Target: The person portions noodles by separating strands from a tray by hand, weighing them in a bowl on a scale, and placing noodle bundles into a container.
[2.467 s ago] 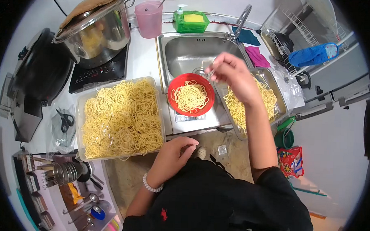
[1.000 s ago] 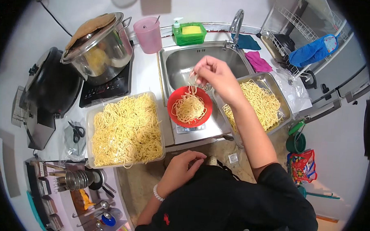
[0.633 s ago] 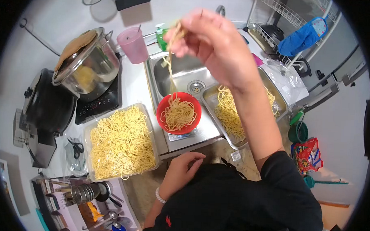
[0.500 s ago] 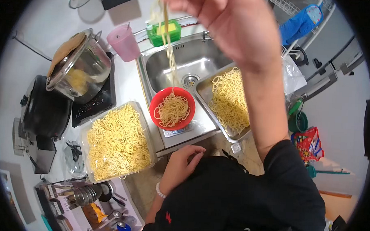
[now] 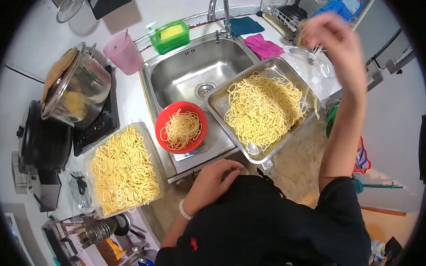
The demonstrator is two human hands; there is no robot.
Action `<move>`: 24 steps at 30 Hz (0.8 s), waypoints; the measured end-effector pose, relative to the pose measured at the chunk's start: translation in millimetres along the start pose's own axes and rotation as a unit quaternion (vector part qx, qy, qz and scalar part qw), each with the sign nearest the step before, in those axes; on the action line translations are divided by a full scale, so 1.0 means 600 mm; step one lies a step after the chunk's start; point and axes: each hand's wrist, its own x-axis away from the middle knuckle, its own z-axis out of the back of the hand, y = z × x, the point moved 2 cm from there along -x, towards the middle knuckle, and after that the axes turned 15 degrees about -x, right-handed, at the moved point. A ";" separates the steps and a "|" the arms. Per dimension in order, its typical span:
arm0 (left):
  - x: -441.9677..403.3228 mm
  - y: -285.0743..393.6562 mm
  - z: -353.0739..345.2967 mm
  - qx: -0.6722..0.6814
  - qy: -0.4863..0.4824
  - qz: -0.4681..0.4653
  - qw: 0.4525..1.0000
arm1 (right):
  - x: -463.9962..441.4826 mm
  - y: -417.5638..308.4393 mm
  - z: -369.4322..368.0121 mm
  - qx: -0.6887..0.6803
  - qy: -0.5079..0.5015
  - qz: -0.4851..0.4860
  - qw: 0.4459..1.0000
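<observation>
My right hand point(image 5: 333, 41), blurred by motion, is raised at the upper right with its fingers pinched. Thin strands of noodles point(image 5: 313, 92) hang below it at the right edge of a metal tray point(image 5: 214, 107). A heap of yellow noodles point(image 5: 265, 111) fills much of that tray. My left hand point(image 5: 216, 180) rests by my waist, fingers loosely curled and thumb apart, holding nothing visible. Ahead of it stands a red bowl point(image 5: 163, 119) with a smaller noodle portion point(image 5: 182, 129), on a kitchen scale point(image 5: 191, 153).
A clear plastic tray of noodles point(image 5: 125, 172) lies at the left. Behind are a steel sink point(image 5: 177, 80), a faucet point(image 5: 226, 16), a green sponge holder point(image 5: 169, 40) and a pink pitcher point(image 5: 124, 55). A glass-sided pot point(image 5: 92, 84) sits on a black cooktop point(image 5: 98, 131).
My right hand has moved from above the red bowl to the right, over the metal tray's far side. Strands no longer hang into the bowl. My left hand stays by my waist.
</observation>
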 end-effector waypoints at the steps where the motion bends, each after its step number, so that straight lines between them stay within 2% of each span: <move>1: -0.005 0.005 0.004 0.000 -0.015 0.009 1.000 | 0.019 0.030 -0.025 0.118 0.036 -0.022 0.992; 2: -0.006 0.003 0.003 -0.001 -0.010 0.011 1.000 | 0.043 0.052 -0.052 0.238 0.076 -0.040 0.967; 4: -0.006 -0.006 -0.010 -0.004 0.005 -0.008 1.000 | 0.069 0.087 -0.061 0.227 0.150 -0.035 0.962; 6: -0.006 -0.014 -0.013 0.004 0.023 -0.014 1.000 | 0.077 0.051 -0.058 0.075 0.268 -0.040 0.960; 8: -0.007 -0.016 -0.014 0.014 0.010 0.017 1.000 | 0.076 -0.008 -0.047 0.004 0.383 0.075 0.921; 9: -0.009 -0.011 -0.013 0.022 -0.008 0.049 0.999 | 0.071 -0.051 -0.047 -0.052 0.397 0.157 0.903; 10: -0.018 -0.004 -0.016 0.016 -0.011 0.037 0.999 | 0.064 -0.092 -0.050 -0.089 0.398 0.228 0.884; 12: -0.027 0.004 -0.017 0.003 -0.020 0.028 0.999 | 0.040 -0.139 -0.059 -0.097 0.410 0.288 0.860; 15: -0.037 0.016 -0.022 0.022 -0.022 -0.006 1.000 | 0.040 -0.165 -0.081 -0.056 0.352 0.215 0.909; 18: -0.036 0.015 -0.024 0.032 -0.022 -0.008 0.999 | 0.039 -0.154 -0.100 -0.162 0.329 0.168 0.915; 24: -0.011 0.007 -0.026 0.000 0.008 -0.012 1.000 | 0.043 -0.140 -0.105 -0.144 0.322 0.130 0.927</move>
